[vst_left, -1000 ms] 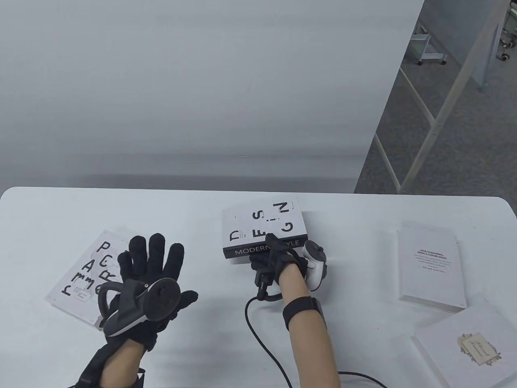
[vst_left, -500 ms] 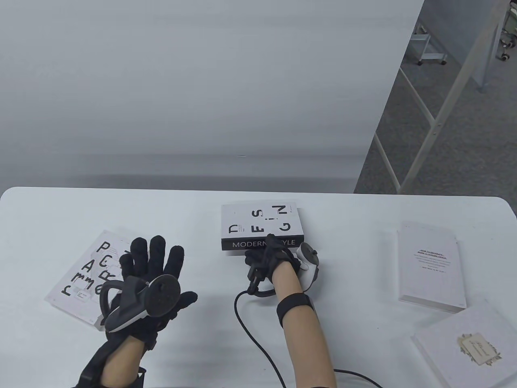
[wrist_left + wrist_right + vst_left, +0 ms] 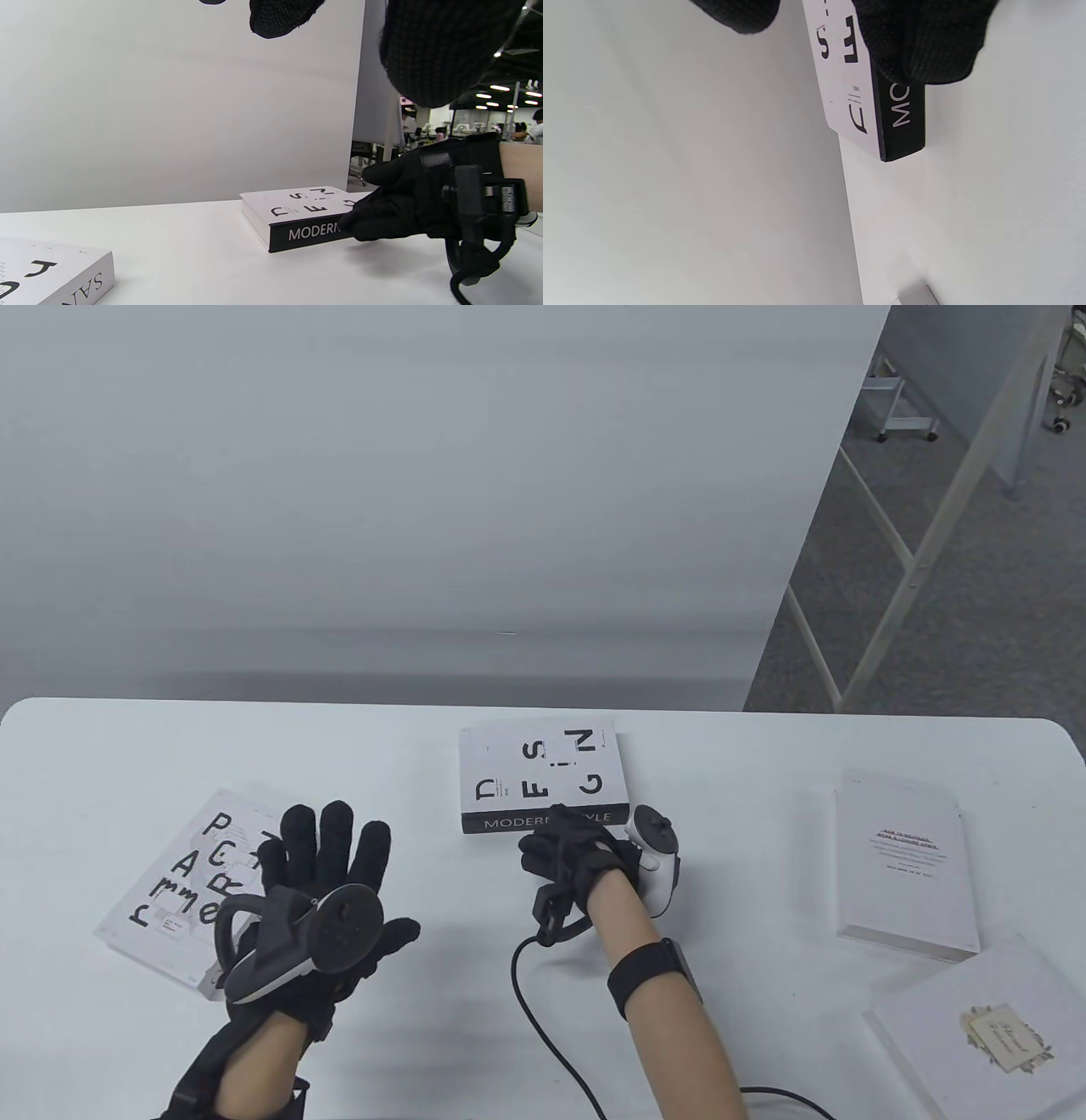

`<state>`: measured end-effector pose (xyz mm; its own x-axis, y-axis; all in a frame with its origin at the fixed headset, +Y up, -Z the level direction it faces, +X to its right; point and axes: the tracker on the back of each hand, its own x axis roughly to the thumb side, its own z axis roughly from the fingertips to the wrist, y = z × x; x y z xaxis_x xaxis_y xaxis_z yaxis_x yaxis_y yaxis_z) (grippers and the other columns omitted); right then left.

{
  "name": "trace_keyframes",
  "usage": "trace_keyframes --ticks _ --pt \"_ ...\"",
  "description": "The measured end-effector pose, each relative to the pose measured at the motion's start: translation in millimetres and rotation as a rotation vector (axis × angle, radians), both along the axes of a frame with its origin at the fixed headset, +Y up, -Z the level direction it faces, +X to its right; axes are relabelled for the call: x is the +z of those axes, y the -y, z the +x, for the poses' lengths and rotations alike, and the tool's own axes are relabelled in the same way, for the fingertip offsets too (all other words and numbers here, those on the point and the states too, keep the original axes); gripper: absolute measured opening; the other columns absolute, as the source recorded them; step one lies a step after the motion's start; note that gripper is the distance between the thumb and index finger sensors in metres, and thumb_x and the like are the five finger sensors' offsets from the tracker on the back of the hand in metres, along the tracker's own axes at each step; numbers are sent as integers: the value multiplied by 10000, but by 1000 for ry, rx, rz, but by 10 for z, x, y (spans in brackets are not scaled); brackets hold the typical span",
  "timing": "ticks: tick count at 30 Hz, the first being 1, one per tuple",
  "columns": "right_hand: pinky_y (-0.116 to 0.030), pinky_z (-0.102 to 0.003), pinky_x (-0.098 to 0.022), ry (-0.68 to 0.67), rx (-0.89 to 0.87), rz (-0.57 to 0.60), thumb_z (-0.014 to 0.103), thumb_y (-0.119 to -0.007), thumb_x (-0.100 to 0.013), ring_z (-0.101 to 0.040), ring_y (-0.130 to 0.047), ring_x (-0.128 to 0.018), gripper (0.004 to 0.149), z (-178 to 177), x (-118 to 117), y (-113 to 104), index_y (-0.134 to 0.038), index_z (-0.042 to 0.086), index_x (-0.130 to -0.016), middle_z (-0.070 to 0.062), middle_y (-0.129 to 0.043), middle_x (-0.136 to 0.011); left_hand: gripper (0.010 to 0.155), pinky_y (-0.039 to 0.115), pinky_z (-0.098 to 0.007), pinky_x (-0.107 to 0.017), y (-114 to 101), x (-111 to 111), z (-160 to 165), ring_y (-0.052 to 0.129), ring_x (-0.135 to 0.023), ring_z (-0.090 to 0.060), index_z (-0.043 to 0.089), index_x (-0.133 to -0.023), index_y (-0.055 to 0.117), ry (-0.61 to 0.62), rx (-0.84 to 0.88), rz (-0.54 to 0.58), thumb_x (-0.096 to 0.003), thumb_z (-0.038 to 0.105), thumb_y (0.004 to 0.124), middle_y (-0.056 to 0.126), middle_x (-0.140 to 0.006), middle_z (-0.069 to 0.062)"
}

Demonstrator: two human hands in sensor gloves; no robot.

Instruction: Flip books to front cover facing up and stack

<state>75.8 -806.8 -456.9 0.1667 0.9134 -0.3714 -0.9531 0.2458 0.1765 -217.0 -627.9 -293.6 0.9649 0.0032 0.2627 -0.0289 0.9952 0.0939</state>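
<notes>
The white DESIGN book point(image 3: 543, 772) lies flat mid-table, front cover up, its black "MODERN STYLE" spine toward me. My right hand point(image 3: 567, 841) is at that spine. Its fingertips point(image 3: 916, 46) press on the spine and the cover's near edge, as the left wrist view point(image 3: 407, 199) also shows. A second white book with large black letters point(image 3: 182, 882) lies cover up at the left. My left hand point(image 3: 327, 857) hovers over its right side, fingers spread, holding nothing. This book's corner shows in the left wrist view point(image 3: 55, 275).
Two more white books lie at the right: one with small red print point(image 3: 904, 861), one with a small label point(image 3: 967, 1035) at the front right corner. A black cable point(image 3: 543, 1018) runs from my right wrist across the table point(image 3: 382, 746). A grey wall stands behind.
The DESIGN book has settled flat and shifted slightly left and back. My right hand stayed at its spine. My left hand barely moved.
</notes>
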Motion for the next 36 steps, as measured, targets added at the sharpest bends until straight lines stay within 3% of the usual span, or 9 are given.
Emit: trace_keyframes --ticks 6,13,15,20,24,30,36 --pt "-709 -562 -550 -70 211 218 410 -545 -565 -551 -673 -808 744 382 139 -359 -163 -87 -966 -465 -382 -913 961 323 -767 -621 22 4 49 225 -948 -642 72 -1122 449 6 -5 13 -424 654 759 274 -1102 -326" --pt "-642 -651 -527 -22 446 409 473 -599 -547 -645 -591 -795 797 906 356 -687 -224 -77 -985 -500 -295 -914 963 452 -723 -650 79 -34 32 300 -966 -633 53 -1118 419 7 12 -13 -440 666 718 269 -1095 -327" --pt "-587 -693 -529 -2 483 432 514 -614 -549 -685 -524 -802 838 1097 416 -767 -221 -81 -991 -496 -254 -932 970 453 -726 -648 82 -36 22 307 -967 -638 51 -1119 409 3 14 -15 -439 672 714 270 -1096 -330" --pt "-552 -736 -523 8 761 472 578 -633 -543 -704 -489 -814 897 1594 545 -984 -226 -75 -1004 -490 -252 -952 987 377 -754 -638 108 -50 41 255 -952 -656 51 -1123 381 13 17 -25 -440 687 701 258 -1101 -329" --pt "-542 -749 -528 -19 1035 408 608 -652 -536 -707 -476 -827 903 1994 638 -1043 -307 -76 -1014 -485 -254 -966 983 365 -760 -636 129 -59 62 234 -951 -649 54 -1123 387 17 12 -28 -440 687 700 257 -1102 -326" --pt "-438 -838 -507 -34 1336 163 624 -699 -508 -728 -318 -854 931 2460 703 -865 -314 -39 -1035 -450 -243 -1006 978 345 -765 -634 141 -54 92 189 -944 -638 59 -1125 393 18 -2 -23 -440 687 700 245 -1104 -322" --pt "-337 -875 -499 3 1363 -38 565 -736 -498 -717 -245 -876 901 2882 703 -644 -299 -5 -1043 -402 -209 -1035 977 344 -765 -634 183 -67 119 190 -944 -638 59 -1125 394 21 -14 -40 -440 686 700 245 -1103 -325"
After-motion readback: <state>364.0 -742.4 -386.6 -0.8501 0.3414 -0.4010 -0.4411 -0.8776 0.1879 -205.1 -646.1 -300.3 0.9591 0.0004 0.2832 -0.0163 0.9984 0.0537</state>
